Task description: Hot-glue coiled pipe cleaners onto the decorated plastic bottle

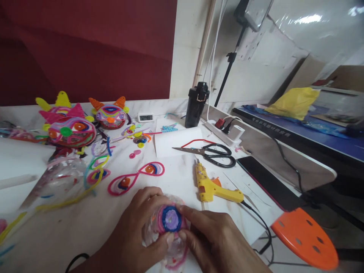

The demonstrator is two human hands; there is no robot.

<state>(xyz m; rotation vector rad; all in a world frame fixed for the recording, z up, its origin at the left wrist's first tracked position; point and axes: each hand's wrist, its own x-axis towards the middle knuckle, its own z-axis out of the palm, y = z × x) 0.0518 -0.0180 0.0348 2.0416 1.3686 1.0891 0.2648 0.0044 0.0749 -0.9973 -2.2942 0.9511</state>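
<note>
White table (85, 227): coiled spiral piece (170, 219) pinched between left hand (133, 231) and right hand (218, 239).

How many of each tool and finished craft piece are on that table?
Hot glue gun: 1
Scissors: 1
Finished pipe-cleaner masks, one and another: 2
Clear bottle with pipe-cleaner spiral, held in both hands, left and right: 1
Digital clock: 1
Black flask: 1
Total: 7
</note>
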